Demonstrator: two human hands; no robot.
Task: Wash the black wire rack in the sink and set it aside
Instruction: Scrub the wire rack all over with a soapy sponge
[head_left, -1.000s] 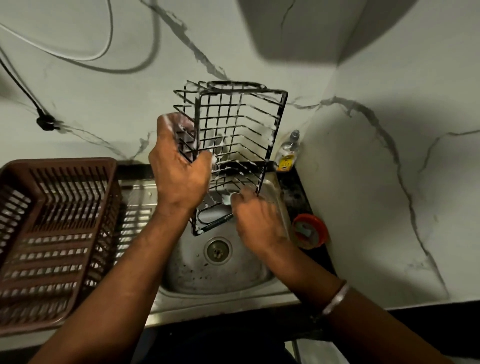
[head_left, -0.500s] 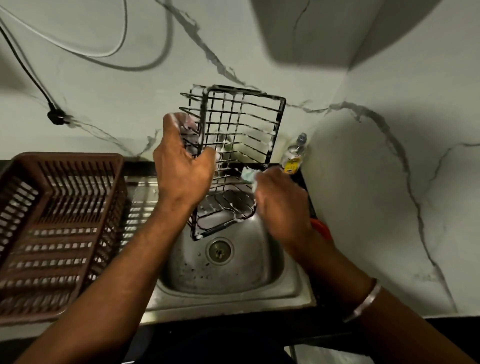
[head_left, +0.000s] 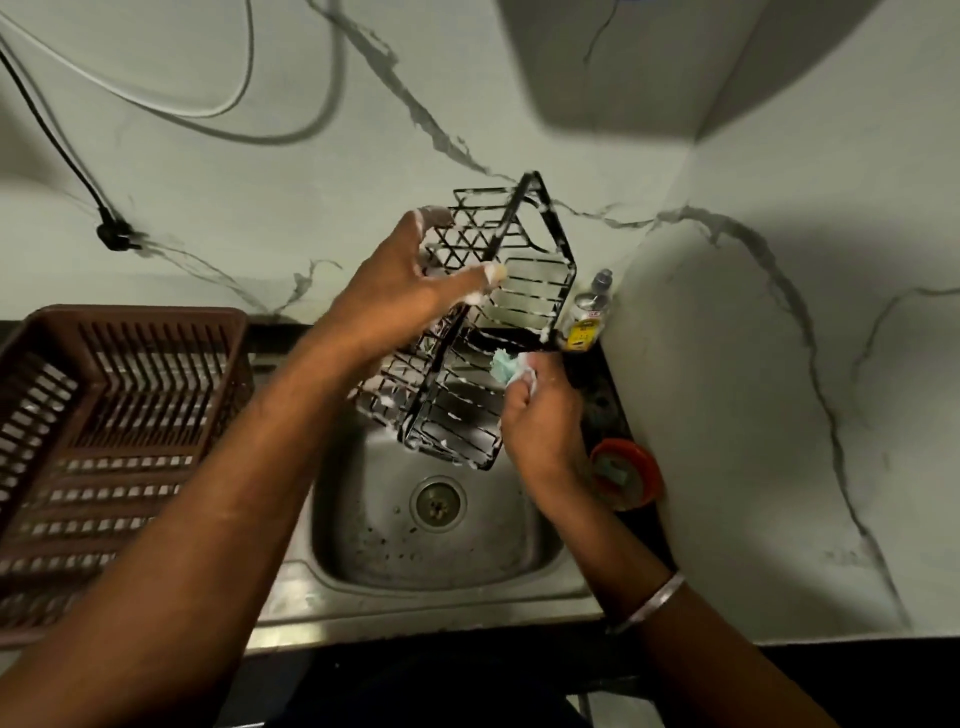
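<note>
Two hands share the job over the sink (head_left: 415, 603): the left hand (head_left: 410, 291) grips the sudsy rack (head_left: 524, 291) tilted above the basin, likely so foam drips inside, while the right hand (head_left: 540, 415) pinches a sponge (head_left: 506, 366) at its side for scrubbing.

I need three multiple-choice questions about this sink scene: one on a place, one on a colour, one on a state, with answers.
1. Where does the brown basket stand?
A. left of the sink
B. inside the sink
C. on the wall
2. What colour is the round tub right of the sink?
A. white
B. orange-red
C. blue
3. How is the wire rack now?
A. flat on the sink bottom
B. inside the basket
C. held up over the sink
Answers: 1 A, it stands left of the basin. 2 B, its rim shows orange-red. 3 C, the left hand grips it, foamy, while the right hand holds a pale sponge by it.
</note>
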